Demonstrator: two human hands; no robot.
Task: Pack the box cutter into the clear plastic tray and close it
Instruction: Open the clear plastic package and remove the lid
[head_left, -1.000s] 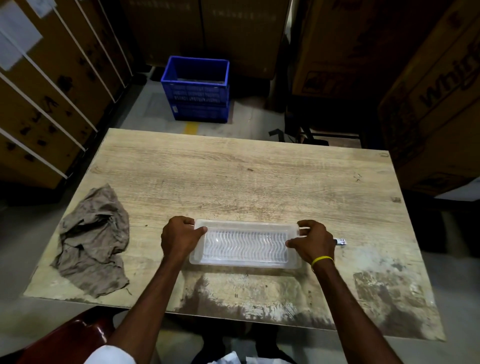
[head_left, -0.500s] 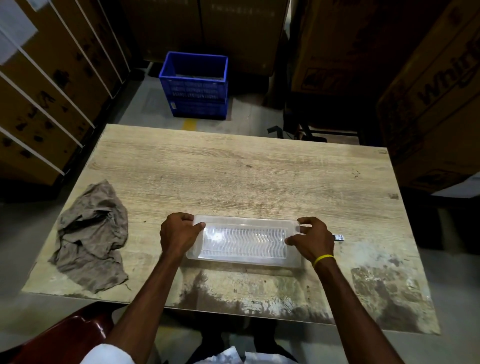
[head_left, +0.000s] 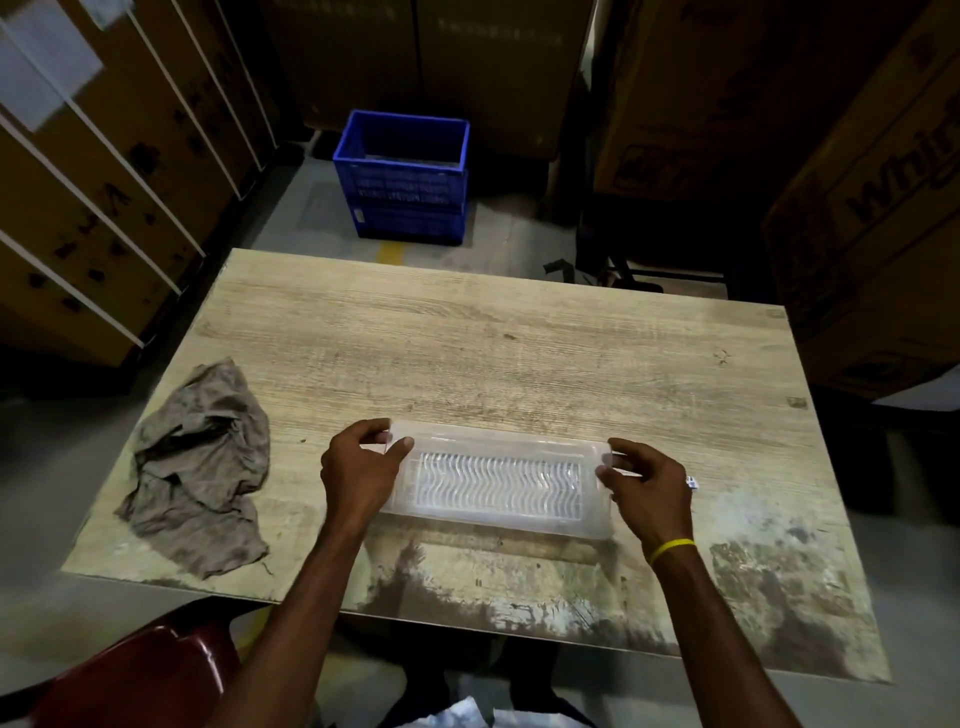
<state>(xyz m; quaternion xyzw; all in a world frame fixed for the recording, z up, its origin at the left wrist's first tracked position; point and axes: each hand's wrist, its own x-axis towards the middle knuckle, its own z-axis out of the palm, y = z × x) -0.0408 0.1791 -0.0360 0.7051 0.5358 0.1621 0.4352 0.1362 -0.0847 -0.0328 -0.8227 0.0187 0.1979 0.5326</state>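
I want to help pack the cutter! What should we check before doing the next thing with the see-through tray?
1. Left hand grips the clear tray end: ok.
2. Right hand grips the other end: ok.
3. Tray flat on the table: ok.
4. Box cutter inside the tray: cannot tell; only a small tip shows behind the right hand.
5. Rag lies apart from the tray: ok.

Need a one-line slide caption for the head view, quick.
Both hands, left hand and right hand, grip the ends of the clear plastic tray on the wooden table.
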